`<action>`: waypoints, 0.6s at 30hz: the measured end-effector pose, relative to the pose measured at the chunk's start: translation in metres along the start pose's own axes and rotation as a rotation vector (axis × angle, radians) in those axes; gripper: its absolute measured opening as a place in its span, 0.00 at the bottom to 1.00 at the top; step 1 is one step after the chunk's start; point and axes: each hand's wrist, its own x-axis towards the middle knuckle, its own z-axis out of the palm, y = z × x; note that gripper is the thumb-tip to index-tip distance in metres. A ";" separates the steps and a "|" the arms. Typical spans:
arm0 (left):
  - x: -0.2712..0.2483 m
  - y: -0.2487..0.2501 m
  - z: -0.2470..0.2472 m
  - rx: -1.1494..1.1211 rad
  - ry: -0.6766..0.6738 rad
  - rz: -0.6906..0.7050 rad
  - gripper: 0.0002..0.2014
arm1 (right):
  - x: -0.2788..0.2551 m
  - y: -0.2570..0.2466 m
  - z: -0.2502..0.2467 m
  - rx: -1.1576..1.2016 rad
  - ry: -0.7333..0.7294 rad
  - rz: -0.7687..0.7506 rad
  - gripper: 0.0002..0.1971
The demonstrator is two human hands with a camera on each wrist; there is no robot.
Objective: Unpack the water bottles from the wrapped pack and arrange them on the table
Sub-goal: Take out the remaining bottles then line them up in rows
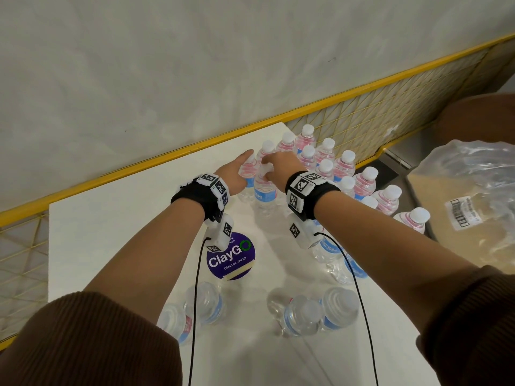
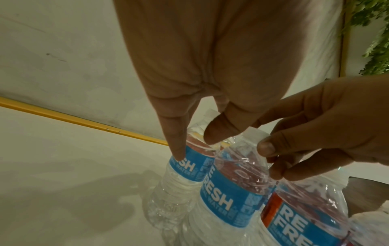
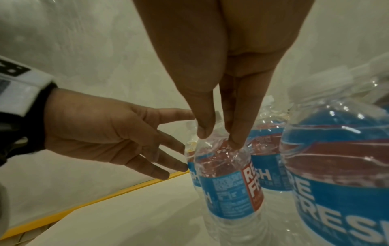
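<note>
Two clear water bottles with blue labels stand side by side near the far edge of the white table (image 1: 111,224). My right hand (image 1: 281,165) (image 3: 219,138) (image 2: 271,159) pinches the nearer bottle (image 1: 264,190) (image 3: 229,191) (image 2: 227,191) at its shoulder, just under the cap, between thumb and fingers. My left hand (image 1: 237,174) (image 2: 194,146) (image 3: 105,136) has straight, spread fingers. Its fingertips touch the farther bottle (image 1: 249,174) (image 2: 187,166) (image 3: 194,176) at the label.
Several upright bottles (image 1: 328,162) crowd the table's far right. More bottles stand near me (image 1: 303,316) (image 1: 203,302). A purple ClayGo sticker (image 1: 230,254) marks the table's middle. The crumpled plastic wrap (image 1: 473,176) lies on a surface to the right. A yellow mesh railing (image 1: 306,107) runs behind the table.
</note>
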 end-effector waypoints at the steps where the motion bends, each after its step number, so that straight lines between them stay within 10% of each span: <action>1: -0.001 0.001 0.000 0.007 -0.003 -0.002 0.36 | 0.001 0.000 0.001 0.009 0.004 0.001 0.07; 11: -0.013 0.009 0.001 0.030 0.013 -0.016 0.36 | -0.035 0.017 -0.007 0.173 0.070 -0.007 0.27; 18: -0.049 0.032 0.005 -0.021 0.190 -0.045 0.26 | -0.099 0.028 -0.033 0.180 -0.035 0.020 0.18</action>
